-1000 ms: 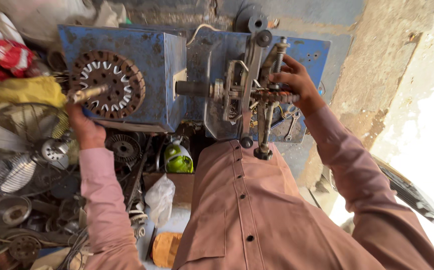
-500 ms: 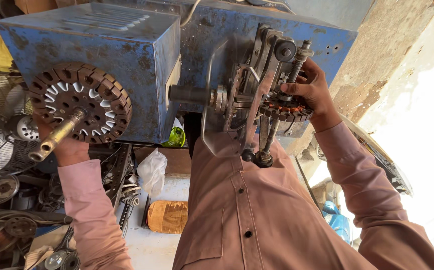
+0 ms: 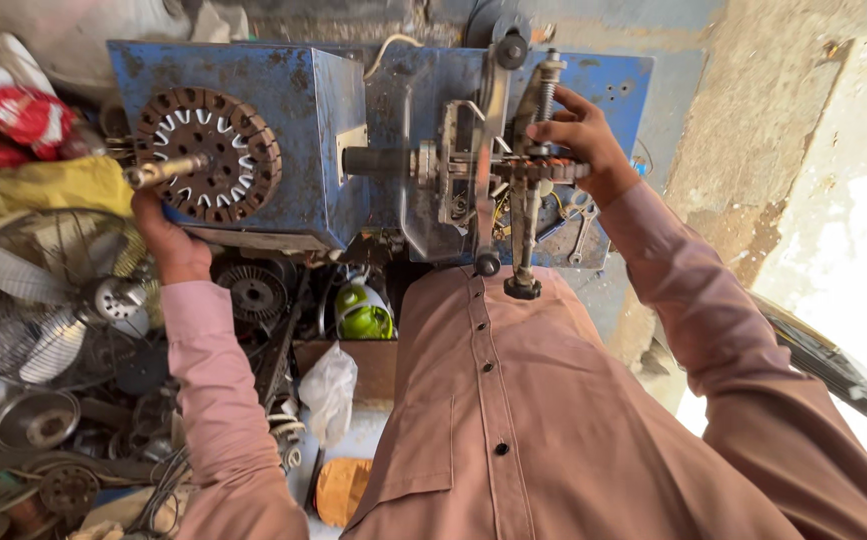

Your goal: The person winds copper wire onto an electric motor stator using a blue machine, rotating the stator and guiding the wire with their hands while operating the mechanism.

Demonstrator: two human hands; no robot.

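Here, looking down from my head, I see a big blue metal box (image 3: 253, 130) in front of me. It is a machine, scratched and rusty.

My left hand (image 3: 168, 240) is at the left side of the box. My fingers are curled shut around a handle (image 3: 165, 171) that sticks out from a round brown wheel (image 3: 208, 155). The wheel has white slots all around it, like teeth. It looks like heavy iron, hard and stiff, so I think it will not bend. The handle is thin and looks smooth, so it may slip if I hold it loosely. The handle is the best place to hold it.

My right hand (image 3: 578, 140) is on the other side, up on the metal frame (image 3: 498, 170) with its rods and screws. My fingers wrap over a small toothed ring (image 3: 543, 172) there. I cannot tell how tight that hold is. The ring looks hard, with thin edges that could poke me, so I think the outside rim is the safe place to hold.

Below the box lies a green and white thing (image 3: 363, 312), a white plastic bag (image 3: 328, 390) and more round metal parts. On the left is a fan (image 3: 43, 300) with pale blades behind wire.
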